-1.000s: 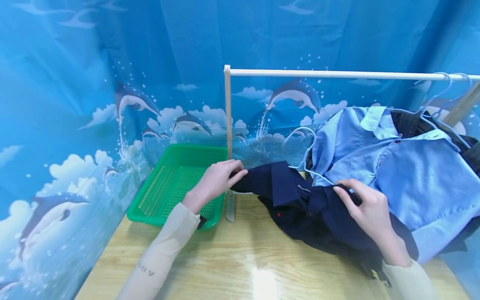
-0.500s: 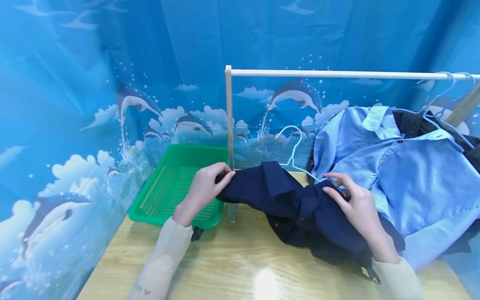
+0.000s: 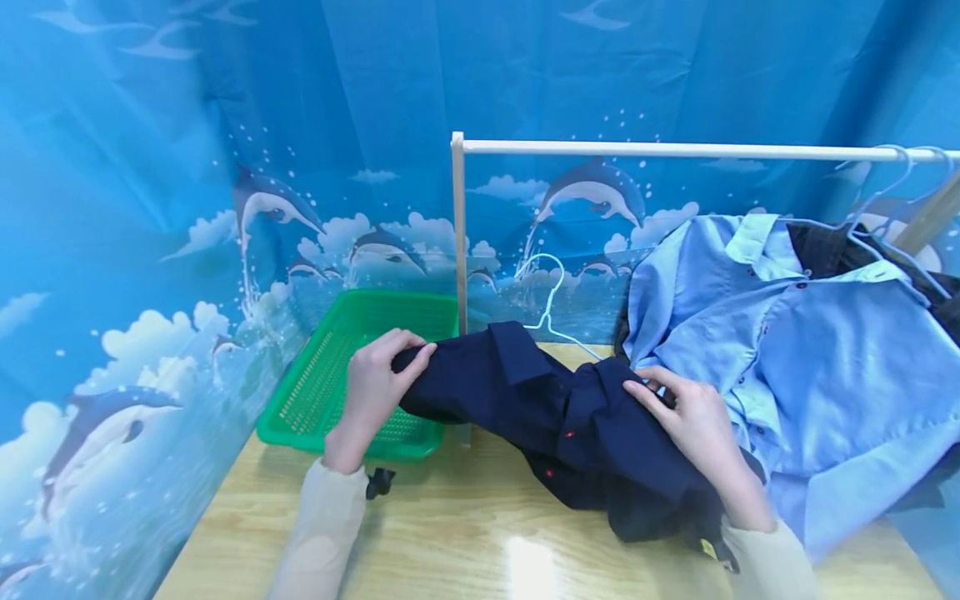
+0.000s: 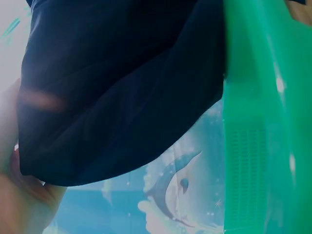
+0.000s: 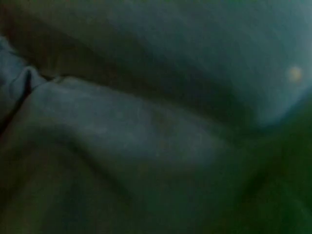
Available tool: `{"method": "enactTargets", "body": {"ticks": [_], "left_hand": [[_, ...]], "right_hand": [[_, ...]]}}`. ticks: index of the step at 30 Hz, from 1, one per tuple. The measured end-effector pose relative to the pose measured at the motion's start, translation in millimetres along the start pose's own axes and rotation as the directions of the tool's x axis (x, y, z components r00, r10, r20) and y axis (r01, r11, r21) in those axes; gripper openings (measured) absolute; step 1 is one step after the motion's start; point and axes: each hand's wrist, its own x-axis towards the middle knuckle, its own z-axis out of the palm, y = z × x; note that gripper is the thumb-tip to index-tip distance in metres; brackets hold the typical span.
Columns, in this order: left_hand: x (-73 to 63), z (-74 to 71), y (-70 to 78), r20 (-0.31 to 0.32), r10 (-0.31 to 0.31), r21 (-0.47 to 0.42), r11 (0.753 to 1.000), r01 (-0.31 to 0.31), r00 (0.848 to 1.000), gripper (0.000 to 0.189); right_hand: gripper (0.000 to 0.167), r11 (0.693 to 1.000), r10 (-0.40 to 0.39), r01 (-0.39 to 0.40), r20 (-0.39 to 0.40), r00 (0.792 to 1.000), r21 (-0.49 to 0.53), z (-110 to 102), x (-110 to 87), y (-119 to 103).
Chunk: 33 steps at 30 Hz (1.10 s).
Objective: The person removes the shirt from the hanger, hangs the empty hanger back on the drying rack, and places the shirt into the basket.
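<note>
A dark navy shirt [image 3: 517, 392] with a collar and small red marks is stretched between both hands above the table. My left hand [image 3: 375, 383] pinches one end of it, beside the green basket; in the left wrist view the navy cloth [image 4: 117, 97] hangs from the fingers. Near the other shoulder, my right hand [image 3: 693, 417] pinches the shirt between thumb and fingers. A light blue hanger [image 3: 551, 308] sits inside the shirt, its hook standing up past the collar. The right wrist view is dark and blurred, showing only folds of cloth [image 5: 122, 122].
A green basket [image 3: 300, 367] stands at the left on the wooden table [image 3: 450, 533]. A rack with a white rail [image 3: 660, 150] crosses behind. Light blue shirts [image 3: 825, 350] and dark clothing hang on hangers at its right end.
Both hands have moved left, carrying the navy shirt and hanger with them. The left hand now lies in front of the basket. The hanging light blue shirt stays nearly in place.
</note>
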Motion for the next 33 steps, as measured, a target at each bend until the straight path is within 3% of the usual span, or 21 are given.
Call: {"method": "enactTargets", "body": {"ticks": [4,8,12,17,21,27,33], "left_hand": [[-2.8,-3.9,-2.9,-0.016,-0.045,-0.029,0.999,0.044,0.999,0.011],[-5.6,-4.1,-5.5,-0.013,-0.089,-0.055,0.995,0.088,0.996,0.012],[-10.0,-2.3,-9.5,-0.006,-0.117,-0.079,0.99,0.116,0.993,0.014],[-15.7,1.2,-13.8,0.021,-0.147,-0.079,0.986,0.149,0.989,0.009],[-15.7,3.6,-15.1,0.044,-0.16,-0.082,0.983,0.163,0.986,0.011],[-15.8,7.2,-17.8,0.119,-0.189,-0.072,0.977,0.198,0.975,0.015],[-20.9,9.9,-20.6,0.197,-0.226,-0.022,0.972,0.235,0.954,0.021]], "right_hand": [[0.015,0.999,0.035,-0.031,-0.171,0.985,0.028,11.0,4.4,-3.9],[0.015,0.996,0.06,-0.033,-0.324,0.944,0.088,20.8,7.5,-7.2],[0.014,0.989,0.067,-0.006,-0.411,0.909,0.148,28.1,7.0,-6.4],[0.018,0.972,0.081,0.034,-0.468,0.88,0.231,31.6,7.3,-2.4],[0.02,0.966,0.089,0.044,-0.483,0.871,0.256,28.4,8.0,0.7],[0.023,0.968,0.106,0.022,-0.491,0.865,0.249,20.5,5.2,5.9],[0.026,0.977,0.083,0.022,-0.476,0.876,0.21,18.1,3.9,10.6]]}}
